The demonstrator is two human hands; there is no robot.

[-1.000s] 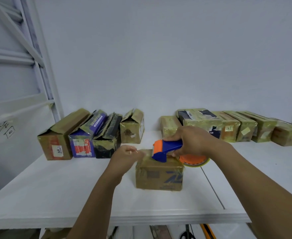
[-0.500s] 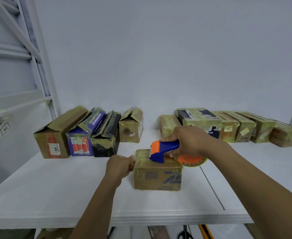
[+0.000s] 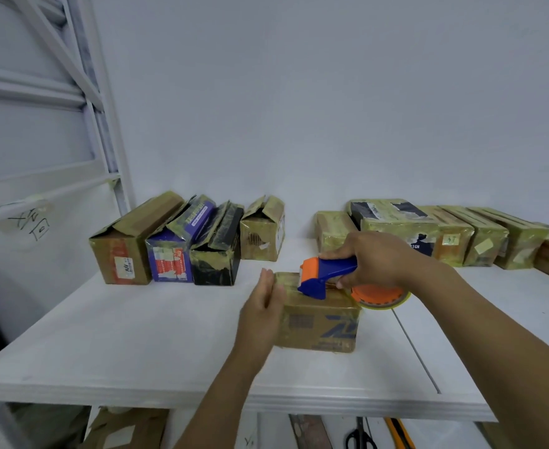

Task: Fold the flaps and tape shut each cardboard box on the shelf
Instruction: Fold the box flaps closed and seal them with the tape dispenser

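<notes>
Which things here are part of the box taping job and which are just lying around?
Job: front box, tape dispenser in right hand, left hand pressing the box's side, open boxes back left.
Lying about: scissors under the shelf, handwritten label at left, taped boxes back right, seemingly finished.

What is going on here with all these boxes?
A person is taping a small cardboard box shut on a white shelf. The right hand grips a blue and orange tape dispenser set on the box's top, while the left hand presses flat against its left side. The boxes at back left have loose flaps. The row at back right looks taped over.
</notes>
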